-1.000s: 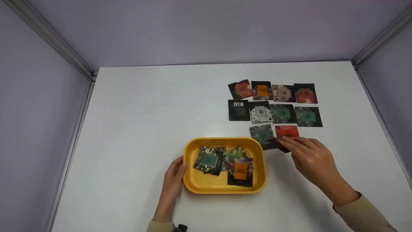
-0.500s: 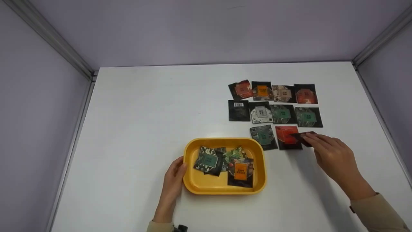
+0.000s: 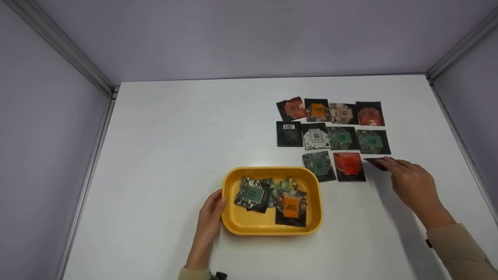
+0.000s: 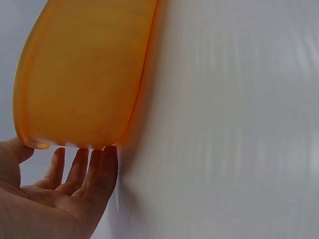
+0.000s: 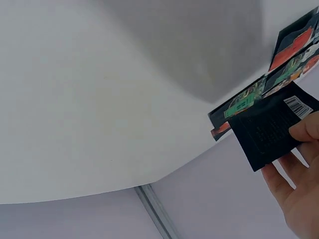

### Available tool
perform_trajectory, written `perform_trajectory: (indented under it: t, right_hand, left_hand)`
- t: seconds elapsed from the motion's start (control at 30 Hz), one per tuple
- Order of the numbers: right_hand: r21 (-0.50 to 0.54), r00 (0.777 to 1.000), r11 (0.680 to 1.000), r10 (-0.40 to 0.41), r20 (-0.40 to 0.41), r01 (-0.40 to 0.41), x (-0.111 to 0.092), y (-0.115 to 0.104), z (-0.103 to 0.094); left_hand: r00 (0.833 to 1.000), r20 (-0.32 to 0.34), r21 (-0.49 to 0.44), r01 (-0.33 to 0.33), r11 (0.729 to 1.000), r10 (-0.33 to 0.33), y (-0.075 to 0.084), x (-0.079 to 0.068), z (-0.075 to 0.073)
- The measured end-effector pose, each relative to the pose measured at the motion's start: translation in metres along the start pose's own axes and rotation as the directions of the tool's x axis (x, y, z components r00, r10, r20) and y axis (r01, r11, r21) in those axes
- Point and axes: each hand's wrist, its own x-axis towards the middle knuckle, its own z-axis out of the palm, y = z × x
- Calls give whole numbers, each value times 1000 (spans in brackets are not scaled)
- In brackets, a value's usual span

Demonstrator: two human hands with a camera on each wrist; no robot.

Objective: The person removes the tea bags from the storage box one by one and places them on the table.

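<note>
My left hand (image 3: 210, 214) holds the left side of a yellow tray (image 3: 249, 226), thumb at the rim and fingertips against the outer wall, as the left wrist view shows. Inside lie several printed sachets, among them an orange-labelled sachet (image 3: 291, 208) and a teal-labelled sachet (image 3: 252, 193). My right hand (image 3: 414, 184) pinches a black sachet (image 5: 271, 127) between thumb and fingers; its barcode side shows in the right wrist view. This sachet is tilted above the table, just right of a red sachet (image 3: 349, 166) in the front row.
Several sachets lie flat in rows behind and right of the tray, including a barcode-up sachet (image 3: 289, 134) and a green-labelled sachet (image 3: 373, 142). A grey sachet (image 3: 320, 165) lies close to the tray's far right corner. Walls (image 3: 256, 39) border the white table (image 3: 163, 147).
My right hand has carried the black sachet rightward, from above the red sachet to its right side, uncovering the red one. The left hand and tray have stayed put.
</note>
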Motion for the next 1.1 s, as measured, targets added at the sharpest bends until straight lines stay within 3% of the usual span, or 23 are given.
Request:
perform_trajectory:
  t: [0.2,0.43,0.8,1.1]
  right_hand:
    - [2,999,1000,17,43,-17,-5,6,11]
    - [8,997,1000,-21,80,21,-7,6,19]
    - [17,985,1000,-8,172,5,-10,8,22]
    - [2,983,1000,-11,186,10,-7,0,18]
  left_hand:
    - [1000,-7,5,12,1000,-12,0,1,1]
    - [1000,-4,2,4,1000,-4,-1,1,0]
    - [1000,2,-17,1,1000,-1,-1,2,1]
    - [1000,0,-1,10,1000,-10,1,0,0]
